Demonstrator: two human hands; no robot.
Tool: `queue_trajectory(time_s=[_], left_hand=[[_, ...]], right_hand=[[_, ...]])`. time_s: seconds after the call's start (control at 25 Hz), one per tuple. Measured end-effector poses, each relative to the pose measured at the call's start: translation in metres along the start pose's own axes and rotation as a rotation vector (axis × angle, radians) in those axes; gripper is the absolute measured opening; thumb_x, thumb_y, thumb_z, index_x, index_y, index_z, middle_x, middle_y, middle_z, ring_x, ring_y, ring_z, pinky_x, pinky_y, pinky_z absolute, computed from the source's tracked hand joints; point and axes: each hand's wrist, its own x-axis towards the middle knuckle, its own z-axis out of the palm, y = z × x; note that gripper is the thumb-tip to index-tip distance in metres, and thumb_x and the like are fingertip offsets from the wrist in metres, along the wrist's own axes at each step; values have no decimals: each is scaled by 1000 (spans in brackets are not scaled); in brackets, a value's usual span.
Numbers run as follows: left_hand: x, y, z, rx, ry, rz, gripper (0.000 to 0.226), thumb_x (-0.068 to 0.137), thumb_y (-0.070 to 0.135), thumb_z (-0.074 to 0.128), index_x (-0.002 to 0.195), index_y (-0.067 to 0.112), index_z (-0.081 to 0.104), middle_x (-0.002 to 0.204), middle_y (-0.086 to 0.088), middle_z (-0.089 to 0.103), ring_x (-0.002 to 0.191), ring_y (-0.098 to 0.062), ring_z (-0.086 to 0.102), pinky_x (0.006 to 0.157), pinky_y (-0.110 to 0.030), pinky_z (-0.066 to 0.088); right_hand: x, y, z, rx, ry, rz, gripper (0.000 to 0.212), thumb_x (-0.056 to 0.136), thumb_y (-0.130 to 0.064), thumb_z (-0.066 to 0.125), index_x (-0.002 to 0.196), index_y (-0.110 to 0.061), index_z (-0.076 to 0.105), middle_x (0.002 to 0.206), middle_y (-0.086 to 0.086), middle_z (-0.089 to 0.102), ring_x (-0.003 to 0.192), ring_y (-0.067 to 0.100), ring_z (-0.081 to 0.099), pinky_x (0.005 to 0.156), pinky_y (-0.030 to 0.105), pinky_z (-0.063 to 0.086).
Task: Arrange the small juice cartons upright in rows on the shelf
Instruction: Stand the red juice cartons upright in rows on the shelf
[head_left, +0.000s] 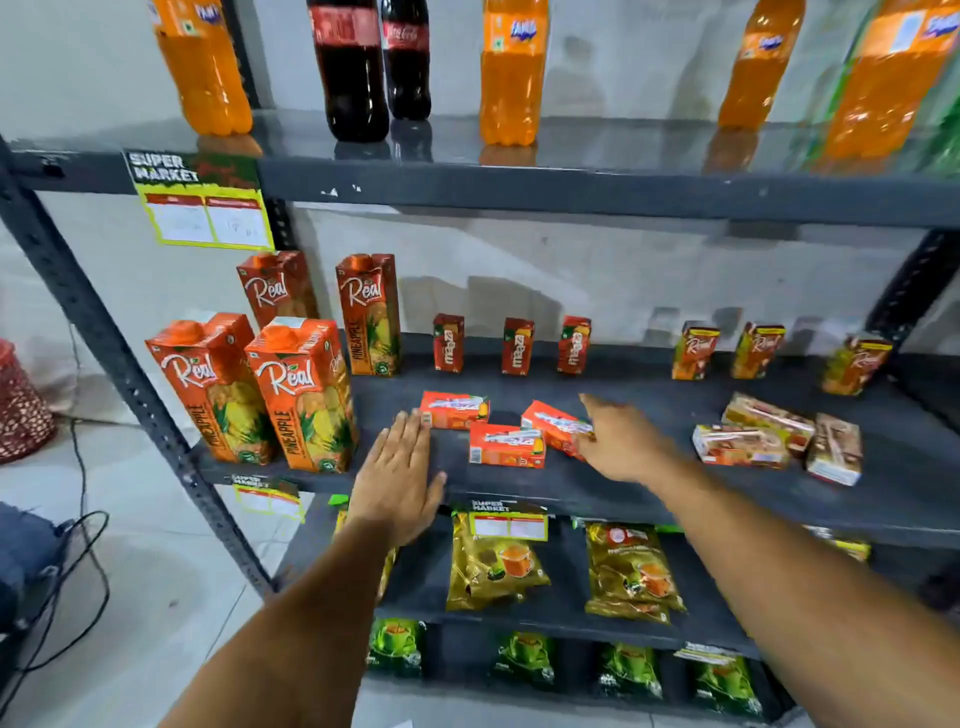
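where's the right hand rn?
Head view: the right hand reaches over the middle shelf, touching the rightmost of three flat red cartons.

The right hand covers the near end of 1 lying red carton, so whether its fingers grip or only touch it cannot be told. The 3 lying brown cartons at the right are blurred, their print unreadable. The soda bottles on the top shelf are cut off by the upper edge, caps unseen. The left forearm hides part of the packets on the lower shelf. Writing on the yellow price tag is too small to read.
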Motion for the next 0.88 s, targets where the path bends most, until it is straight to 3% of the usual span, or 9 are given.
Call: queue_trajectory(time_s=[0.2,0.36,0.44,0.52,0.6,0.68,0.88], left_hand=[[26,-26,37,-73,-111,-27,69,97,43,29,149,4,7,160,-14,9,147,-27,6,116,-35,2],[37,-29,45,-29,-177,-69,69,98,47,24,149,4,7,161,-12,8,147,-25,6,117,-36,5],[34,-26,46,-23,-180,-86,69,98,47,24,149,4,11,160,-13,10,147,-24,7,117,-36,5],[34,-25,45,-1,-174,-83,68,98,48,23,149,4,11,160,-12,9,147,-24,6,117,-35,3],[34,-26,45,8,-174,-84,68,98,47,23,149,4,13,160,-12,10,147,-23,7,116,-33,2],[33,-25,43,-3,-163,-86,69,96,49,20,148,4,18,159,-13,14,147,-24,11,116,-33,5],[32,-24,40,-23,-140,-82,79,89,54,12,144,1,31,155,-16,27,144,-28,23,115,-38,13]], right_hand=[[33,9,51,169,-59,255,63,82,-31,70,137,-10,45,137,15,55,121,33,53,94,38,44],[50,31,42,234,-67,194,43,69,-27,80,108,-21,63,110,6,70,94,25,62,73,33,46],[63,41,24,168,-30,67,38,70,-17,74,106,-21,63,110,5,67,96,26,62,75,34,48],[79,45,-3,-51,34,-168,46,73,-6,62,117,-22,60,123,4,58,107,30,59,81,42,52],[94,39,-28,-381,-26,-482,51,79,-3,58,125,-24,53,130,2,51,111,30,54,82,44,52],[102,28,-44,-679,-155,-721,41,87,-8,55,125,-23,50,132,3,49,114,28,51,84,44,50],[103,33,-56,-889,-196,-933,37,93,-15,49,129,-21,44,140,6,46,121,28,48,85,40,48]])
